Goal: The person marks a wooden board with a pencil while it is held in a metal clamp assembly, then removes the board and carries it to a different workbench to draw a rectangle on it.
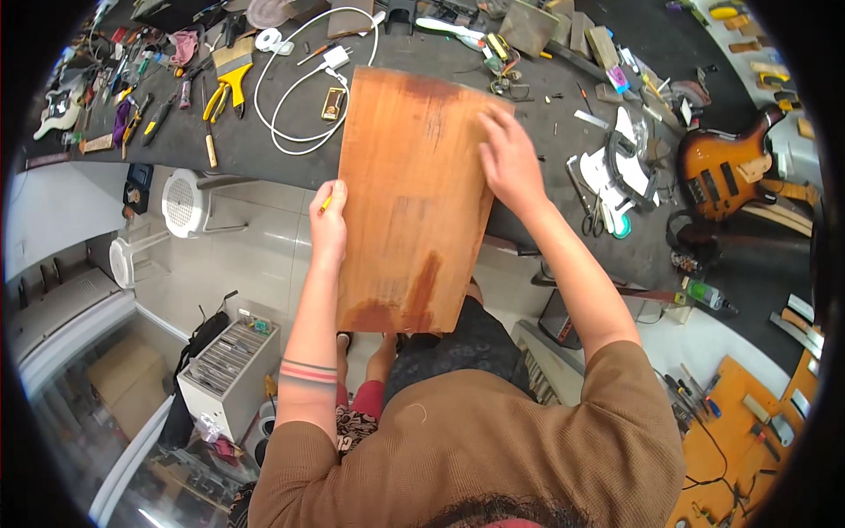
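A broad wooden board [405, 202], reddish brown with dark stains, is tilted up in front of me, its far end over the dark workbench [238, 145]. On its left edge my left hand [329, 224] is closed, the thumb on top. A thin yellow stick, perhaps a pencil [326, 204], pokes out of that same hand. My right hand [510, 163] lies at the board's upper right, fingers stretched out across its face near the edge and slightly blurred. Beside the board's far left corner are a white cable with a charger [336, 58] and a small black-and-gold box [333, 104].
Pliers with yellow handles [227, 92], a wide brush [233, 62] and many hand tools crowd the bench's left. Scissors [596, 220], white plastic parts [616, 172] and a sunburst electric guitar [726, 172] lie right. White stools [185, 204] stand below left.
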`<act>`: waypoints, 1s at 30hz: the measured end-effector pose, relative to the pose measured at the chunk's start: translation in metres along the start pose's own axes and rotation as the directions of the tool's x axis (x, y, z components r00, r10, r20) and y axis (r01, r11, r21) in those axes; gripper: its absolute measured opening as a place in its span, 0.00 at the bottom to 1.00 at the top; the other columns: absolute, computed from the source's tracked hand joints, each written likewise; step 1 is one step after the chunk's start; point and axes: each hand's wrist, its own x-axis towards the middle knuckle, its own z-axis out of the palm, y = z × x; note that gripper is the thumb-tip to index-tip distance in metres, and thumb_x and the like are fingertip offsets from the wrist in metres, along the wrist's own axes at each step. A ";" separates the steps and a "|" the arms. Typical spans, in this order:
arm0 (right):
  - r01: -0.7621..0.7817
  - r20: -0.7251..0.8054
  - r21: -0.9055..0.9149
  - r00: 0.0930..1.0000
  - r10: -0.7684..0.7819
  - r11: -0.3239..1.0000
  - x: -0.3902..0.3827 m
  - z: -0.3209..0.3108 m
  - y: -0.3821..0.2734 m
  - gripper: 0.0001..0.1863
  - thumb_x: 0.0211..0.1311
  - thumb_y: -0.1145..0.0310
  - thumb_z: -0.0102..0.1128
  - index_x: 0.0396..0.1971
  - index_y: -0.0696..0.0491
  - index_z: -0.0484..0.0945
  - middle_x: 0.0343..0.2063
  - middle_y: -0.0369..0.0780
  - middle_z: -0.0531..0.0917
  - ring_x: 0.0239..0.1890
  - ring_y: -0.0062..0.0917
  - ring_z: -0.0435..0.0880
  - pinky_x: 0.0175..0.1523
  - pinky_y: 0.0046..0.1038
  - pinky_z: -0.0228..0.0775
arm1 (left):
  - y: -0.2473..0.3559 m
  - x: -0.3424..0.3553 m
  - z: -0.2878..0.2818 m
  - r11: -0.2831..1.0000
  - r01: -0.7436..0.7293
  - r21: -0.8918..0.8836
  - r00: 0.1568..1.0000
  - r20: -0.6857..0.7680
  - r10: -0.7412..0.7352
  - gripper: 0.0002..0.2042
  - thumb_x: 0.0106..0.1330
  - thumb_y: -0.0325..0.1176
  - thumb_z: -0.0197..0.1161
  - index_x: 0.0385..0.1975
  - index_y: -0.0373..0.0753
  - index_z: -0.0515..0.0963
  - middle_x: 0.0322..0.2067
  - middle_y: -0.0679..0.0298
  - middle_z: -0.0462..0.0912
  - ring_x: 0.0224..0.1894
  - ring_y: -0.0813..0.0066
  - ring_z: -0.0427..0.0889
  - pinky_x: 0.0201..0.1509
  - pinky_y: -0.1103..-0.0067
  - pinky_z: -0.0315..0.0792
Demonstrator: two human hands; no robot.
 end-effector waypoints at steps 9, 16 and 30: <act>-0.014 0.023 -0.122 1.000 0.017 0.992 0.019 0.050 0.017 0.35 0.79 0.53 0.62 0.79 0.53 0.68 0.79 0.46 0.67 0.86 0.43 0.57 0.88 0.52 0.46 | 0.011 -0.003 0.021 0.869 -0.217 0.444 0.959 -0.066 0.274 0.17 0.91 0.41 0.49 0.58 0.32 0.77 0.53 0.57 0.84 0.60 0.65 0.80 0.69 0.69 0.71; -0.030 0.049 -0.110 0.998 0.035 0.993 0.025 0.060 0.023 0.34 0.78 0.53 0.61 0.79 0.48 0.70 0.78 0.41 0.70 0.84 0.38 0.61 0.88 0.48 0.47 | 0.003 -0.022 0.023 0.669 -0.287 0.686 0.922 0.007 0.388 0.14 0.90 0.35 0.48 0.60 0.32 0.74 0.54 0.51 0.80 0.59 0.54 0.79 0.67 0.65 0.72; -0.156 0.038 0.081 0.987 0.153 0.984 0.016 0.041 0.032 0.29 0.74 0.69 0.62 0.74 0.48 0.75 0.73 0.42 0.76 0.81 0.41 0.67 0.86 0.50 0.51 | -0.027 -0.038 -0.020 0.650 -0.325 0.687 0.937 0.138 0.322 0.17 0.80 0.27 0.66 0.59 0.34 0.65 0.56 0.46 0.68 0.56 0.49 0.74 0.61 0.62 0.77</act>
